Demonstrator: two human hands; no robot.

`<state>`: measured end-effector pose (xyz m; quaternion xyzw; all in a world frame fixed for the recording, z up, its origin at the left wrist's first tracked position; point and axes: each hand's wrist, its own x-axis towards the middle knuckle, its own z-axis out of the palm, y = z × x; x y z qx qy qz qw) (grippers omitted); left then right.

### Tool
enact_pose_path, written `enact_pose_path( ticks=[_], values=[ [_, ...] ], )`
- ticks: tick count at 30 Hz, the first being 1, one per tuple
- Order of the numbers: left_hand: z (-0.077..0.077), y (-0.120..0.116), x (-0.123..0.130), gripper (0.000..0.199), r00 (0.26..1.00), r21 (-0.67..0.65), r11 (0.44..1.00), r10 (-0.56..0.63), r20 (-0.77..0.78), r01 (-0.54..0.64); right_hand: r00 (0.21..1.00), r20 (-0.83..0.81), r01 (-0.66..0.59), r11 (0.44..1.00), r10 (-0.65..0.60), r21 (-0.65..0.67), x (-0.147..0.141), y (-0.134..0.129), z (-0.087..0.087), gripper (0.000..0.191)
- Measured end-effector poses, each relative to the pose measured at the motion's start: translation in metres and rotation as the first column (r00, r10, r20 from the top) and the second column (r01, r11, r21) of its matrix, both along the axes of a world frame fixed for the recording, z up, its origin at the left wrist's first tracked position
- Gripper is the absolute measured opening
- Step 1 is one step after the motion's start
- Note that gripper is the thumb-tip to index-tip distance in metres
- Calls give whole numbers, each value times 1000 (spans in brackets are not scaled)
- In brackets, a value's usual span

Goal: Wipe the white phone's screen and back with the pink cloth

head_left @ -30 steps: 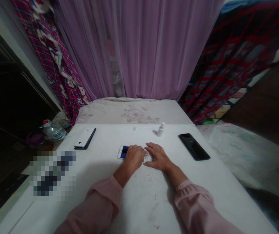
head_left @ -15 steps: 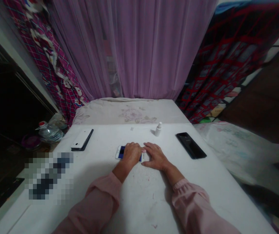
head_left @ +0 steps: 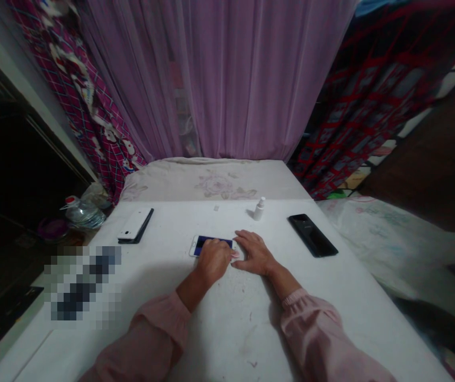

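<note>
A white smartphone [head_left: 212, 245] lies flat on the white table [head_left: 164, 281], its blue screen facing up. My left hand [head_left: 213, 260] rests over the phone's near edge, with the fingers on the screen and hiding its lower part. My right hand [head_left: 253, 253] lies flat on the table just beside the phone's right end, fingers spread. Its fingertips are close to the phone, and the gap between them is hard to make out. A pinkish bit shows between my hands, too small to identify.
A white phone [head_left: 134, 224] lies on a black phone case at the far left, and a black smartphone [head_left: 312, 235] lies at right. A small white bottle [head_left: 259, 209] stands at the back. Behind the table are a beige cushion [head_left: 211, 180] and purple curtains [head_left: 219, 79].
My left hand has slid toward me across the phone, uncovering more of the blue screen. My right hand stays nearly still. The whole view has shifted slightly.
</note>
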<state>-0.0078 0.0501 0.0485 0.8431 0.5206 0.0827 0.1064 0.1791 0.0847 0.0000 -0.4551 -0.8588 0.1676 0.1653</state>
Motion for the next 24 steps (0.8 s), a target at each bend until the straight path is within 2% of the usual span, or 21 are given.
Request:
enact_pose_path(
  ticks=[7, 10, 17, 20, 24],
  values=[
    [1, 26, 10, 27, 997, 40, 997, 74, -30, -73, 1000, 6, 0, 1000, 1, -24, 1, 1, -2, 78],
    [1, 21, 8, 25, 998, 37, 998, 59, -26, -58, 1000, 4, -3, 1000, 3, -16, 2, 1, -3, 76],
    [3, -8, -3, 24, 999, 0, 1000, -25, -26, 25, 1000, -9, -4, 1000, 4, 9, 1, 0, -1, 72],
    [3, -6, -3, 24, 999, -15, 1000, -26, -30, 25, 1000, -6, -5, 1000, 5, 0, 1, 0, -1, 73],
    [3, 13, 3, 23, 1000, 4, 1000, 27, -16, -27, 1000, -1, -11, 1000, 11, -15, 1, 1, -1, 76]
  ],
)
